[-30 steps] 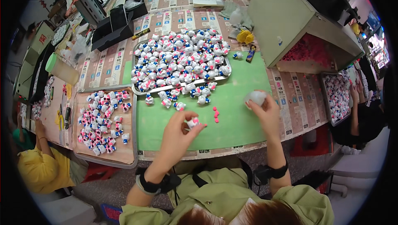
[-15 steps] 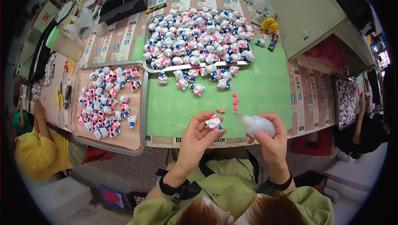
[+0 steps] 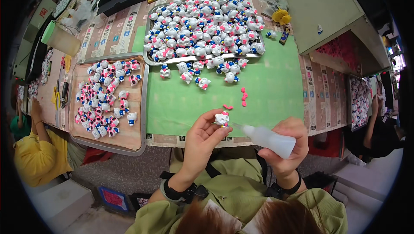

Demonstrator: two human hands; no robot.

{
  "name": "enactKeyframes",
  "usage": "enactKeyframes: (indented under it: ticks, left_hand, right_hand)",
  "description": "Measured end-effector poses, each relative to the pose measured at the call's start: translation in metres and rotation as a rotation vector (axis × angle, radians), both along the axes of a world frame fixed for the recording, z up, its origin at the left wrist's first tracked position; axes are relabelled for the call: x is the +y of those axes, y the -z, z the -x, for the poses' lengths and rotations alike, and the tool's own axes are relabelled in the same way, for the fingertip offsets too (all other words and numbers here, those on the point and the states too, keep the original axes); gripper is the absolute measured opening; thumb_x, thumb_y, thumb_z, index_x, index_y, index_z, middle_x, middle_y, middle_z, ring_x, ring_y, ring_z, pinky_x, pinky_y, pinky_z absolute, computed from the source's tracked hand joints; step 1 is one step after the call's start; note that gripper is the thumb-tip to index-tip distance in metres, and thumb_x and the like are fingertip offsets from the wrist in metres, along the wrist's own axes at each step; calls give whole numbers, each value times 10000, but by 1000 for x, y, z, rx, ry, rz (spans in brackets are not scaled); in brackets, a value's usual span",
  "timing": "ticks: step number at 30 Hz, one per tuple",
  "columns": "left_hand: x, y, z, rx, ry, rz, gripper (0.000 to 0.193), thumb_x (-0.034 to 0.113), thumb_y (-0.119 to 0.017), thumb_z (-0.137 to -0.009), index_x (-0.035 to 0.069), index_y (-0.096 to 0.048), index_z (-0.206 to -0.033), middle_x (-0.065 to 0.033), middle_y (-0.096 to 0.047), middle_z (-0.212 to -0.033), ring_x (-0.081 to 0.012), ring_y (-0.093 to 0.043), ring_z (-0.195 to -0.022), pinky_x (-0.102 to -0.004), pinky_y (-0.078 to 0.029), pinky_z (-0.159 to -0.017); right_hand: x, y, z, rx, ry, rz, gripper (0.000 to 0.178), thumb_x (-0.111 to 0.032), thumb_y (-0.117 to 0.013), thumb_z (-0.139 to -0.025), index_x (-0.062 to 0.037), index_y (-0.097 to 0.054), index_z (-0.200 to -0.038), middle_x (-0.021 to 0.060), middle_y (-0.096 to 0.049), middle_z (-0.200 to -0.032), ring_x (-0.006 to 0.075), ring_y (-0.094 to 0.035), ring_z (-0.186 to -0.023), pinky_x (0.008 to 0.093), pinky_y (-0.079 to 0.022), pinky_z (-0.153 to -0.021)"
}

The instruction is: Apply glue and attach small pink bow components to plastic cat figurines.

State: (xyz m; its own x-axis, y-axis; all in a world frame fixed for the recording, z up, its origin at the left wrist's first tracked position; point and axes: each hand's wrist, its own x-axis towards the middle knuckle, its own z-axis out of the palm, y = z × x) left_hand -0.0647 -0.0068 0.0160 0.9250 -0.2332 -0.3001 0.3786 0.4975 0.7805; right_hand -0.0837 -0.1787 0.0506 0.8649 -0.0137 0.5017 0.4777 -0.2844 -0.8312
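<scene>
Nozzle (image 3: 247, 129) now lower, beside figurine (image 3: 222, 119) in pinch of left hand (image 3: 203, 134), bottle (image 3: 272, 141) in grip of right hand (image 3: 292, 141)

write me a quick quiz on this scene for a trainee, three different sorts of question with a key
1. What does the right grip hold?
a) a tray
b) a bottle
c) a box
2. True or false: the left grip is empty.
3. Fill in the colour: the bits in a short column on the green mat are ____.

Key:
1. b
2. False; it holds a toy at the fingertips.
3. pink
</scene>
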Motion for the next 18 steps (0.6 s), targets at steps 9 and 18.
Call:
enactKeyframes:
  ticks: [9, 18]
  left_hand:
    - [-2, -2, 1, -20, 7, 3, 364, -37, -508, -787, -28, -403, -1135, -86, -496, -1027, -132, -520, -909, -246, -435, -790]
    - [-2, -6, 1, -2, 27, -5, 367, -38, -509, -786, -30, -401, -1136, -84, -487, -1031, -132, -519, -912, -243, -434, -797]
  right_hand:
    - [0, 5, 1, 20, 23, 6, 479, -108, -799, -521, -43, -505, -894, 57, -489, -733, 141, -464, -601, 240, -370, -527]
    - [1, 5, 0, 37, 38, -3, 463, -117, -800, -520, -46, -510, -873, 57, -496, -720, 146, -469, -605, 248, -373, -529]
